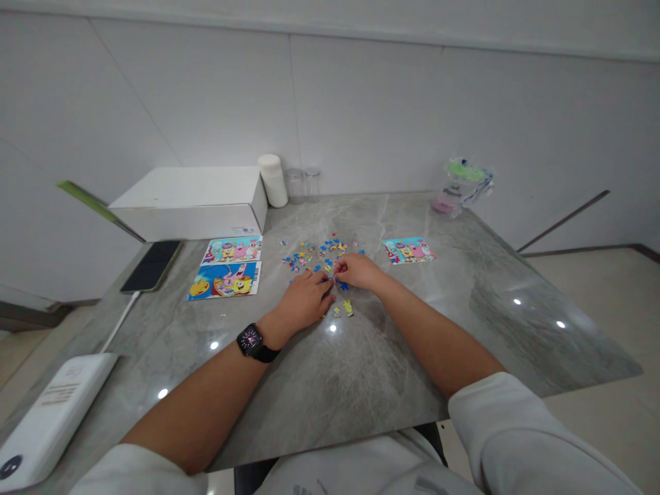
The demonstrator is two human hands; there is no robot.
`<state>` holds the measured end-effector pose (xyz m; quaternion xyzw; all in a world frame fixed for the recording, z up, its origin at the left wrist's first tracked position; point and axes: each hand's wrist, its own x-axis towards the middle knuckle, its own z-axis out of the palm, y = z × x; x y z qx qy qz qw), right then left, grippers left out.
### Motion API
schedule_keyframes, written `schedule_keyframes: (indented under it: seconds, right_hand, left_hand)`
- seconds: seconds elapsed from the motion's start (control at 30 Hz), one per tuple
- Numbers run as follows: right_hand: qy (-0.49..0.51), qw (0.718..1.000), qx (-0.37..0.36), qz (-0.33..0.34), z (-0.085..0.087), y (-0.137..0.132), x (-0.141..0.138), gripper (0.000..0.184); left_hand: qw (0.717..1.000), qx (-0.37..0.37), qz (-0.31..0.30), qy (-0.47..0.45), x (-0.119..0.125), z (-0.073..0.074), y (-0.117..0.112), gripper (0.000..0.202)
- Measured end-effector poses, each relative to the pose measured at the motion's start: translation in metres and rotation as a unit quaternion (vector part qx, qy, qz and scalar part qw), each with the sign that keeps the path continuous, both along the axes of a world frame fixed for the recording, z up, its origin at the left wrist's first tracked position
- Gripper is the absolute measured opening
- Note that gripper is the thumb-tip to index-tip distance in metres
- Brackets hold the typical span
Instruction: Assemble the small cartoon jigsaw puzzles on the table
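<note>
Two bare hands work close together over the grey marbled table [330, 392], with loose jigsaw pieces [302, 256] scattered just beyond them, mostly blue and yellow. The left hand [311, 297] lies low, palm down, its fingers reaching in among the nearest pieces; whether it grips one or only presses on it, I cannot tell. The right hand [359, 270] has its thumb and fingertips drawn together in a pinch beside the left fingertips, but anything between them is too small to make out. On the near side of the hands, a larger yellow piece [348, 308] and a smaller yellowish piece [337, 311] lie apart from the pile. A black smartwatch [250, 339] circles the left wrist.

To the left are an upper SpongeBob card [232, 251] and, just below it, a lower SpongeBob card [224, 281]; a third SpongeBob card [409, 251] lies right of the pile. Farther left, a smartphone [151, 267] is cabled to a white power bank [59, 412]. Along the back stand a white box [190, 196], a white bottle [273, 180] and two clear glasses [312, 185], with a clear plastic bag [463, 189] at the far right corner
</note>
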<state>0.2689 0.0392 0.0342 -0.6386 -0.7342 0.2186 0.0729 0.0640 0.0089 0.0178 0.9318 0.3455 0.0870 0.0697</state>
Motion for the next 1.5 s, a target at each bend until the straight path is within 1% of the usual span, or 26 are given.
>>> schedule_keyframes:
  seconds: [0.17, 0.43, 0.53, 0.7, 0.9, 1.2, 1.5]
  right_hand:
    - [-0.007, 1.000, -0.003, 0.002, 0.001, 0.000, 0.001, 0.011]
    - [-0.038, 0.999, -0.011, 0.008, 0.007, -0.002, 0.002, 0.013]
    - [-0.045, 0.999, -0.009, 0.017, 0.007, 0.001, 0.007, 0.017]
    - [-0.044, 0.999, 0.011, 0.002, 0.006, 0.007, 0.023, 0.017]
    - [-0.037, 0.999, -0.010, 0.004, 0.002, 0.009, 0.027, 0.013]
    - [-0.026, 0.998, -0.045, 0.018, 0.001, 0.008, 0.025, 0.012]
    - [-0.010, 0.998, -0.056, 0.017, -0.002, 0.009, 0.025, 0.013]
  left_hand:
    - [1.000, 0.002, -0.001, -0.012, 0.000, -0.003, 0.000, 0.036]
    - [1.000, 0.001, 0.007, -0.007, 0.003, -0.002, -0.004, 0.037]
    - [1.000, 0.002, 0.011, -0.005, 0.003, -0.002, -0.005, 0.037]
    - [1.000, 0.001, 0.014, -0.005, 0.002, 0.000, -0.006, 0.037]
    - [1.000, 0.000, 0.021, 0.006, 0.003, 0.003, -0.009, 0.038]
    - [1.000, 0.002, 0.024, -0.003, 0.005, 0.000, -0.010, 0.039]
    - [1.000, 0.002, 0.023, 0.000, 0.007, 0.000, -0.010, 0.039]
